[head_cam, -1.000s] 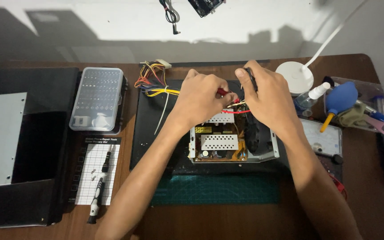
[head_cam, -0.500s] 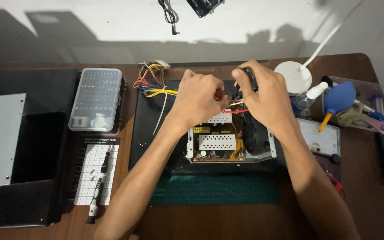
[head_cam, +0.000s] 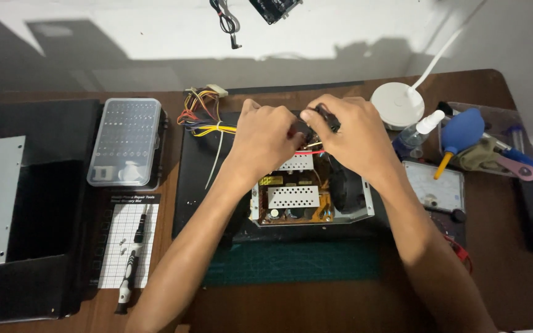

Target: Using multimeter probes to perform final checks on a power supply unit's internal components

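head view showed both hands meeting over the far edge of the open metal power supply box with its brown circuit board (head_cam: 309, 200). the right hand (head_cam: 353, 139) was closed around a small black part (head_cam: 323, 116) just above that box, its long axis running left to right. the left hand (head_cam: 266, 139) pinched at the same spot, fingertips touching the part beside a thin red wire (head_cam: 311, 152). both hands were equally near it.
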